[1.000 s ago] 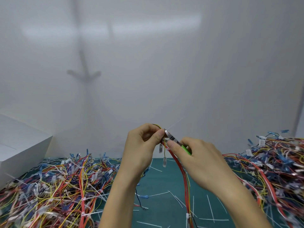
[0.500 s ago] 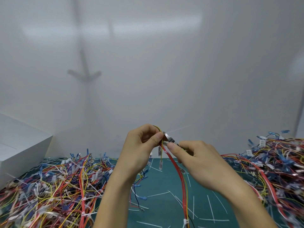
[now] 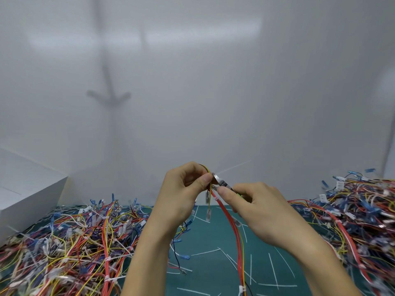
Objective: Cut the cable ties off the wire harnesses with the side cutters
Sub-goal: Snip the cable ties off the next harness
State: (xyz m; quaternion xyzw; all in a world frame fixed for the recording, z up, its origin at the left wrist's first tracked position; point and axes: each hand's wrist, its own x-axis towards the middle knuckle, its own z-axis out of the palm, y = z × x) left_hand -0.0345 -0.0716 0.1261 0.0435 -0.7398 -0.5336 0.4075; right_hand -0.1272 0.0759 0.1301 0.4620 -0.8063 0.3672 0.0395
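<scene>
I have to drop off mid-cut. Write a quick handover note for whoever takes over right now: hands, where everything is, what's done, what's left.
Left hand pinches the top of a wire harness, held up above the green mat.
Right hand grips the side cutters, their tip at the harness beside the left thumb. Whether that tie is cut cannot be seen.
Done: loose cut ties lie on the mat.
Left: a white tie near the harness's lower end, plus white ties showing in the left pile and the right pile.
</scene>
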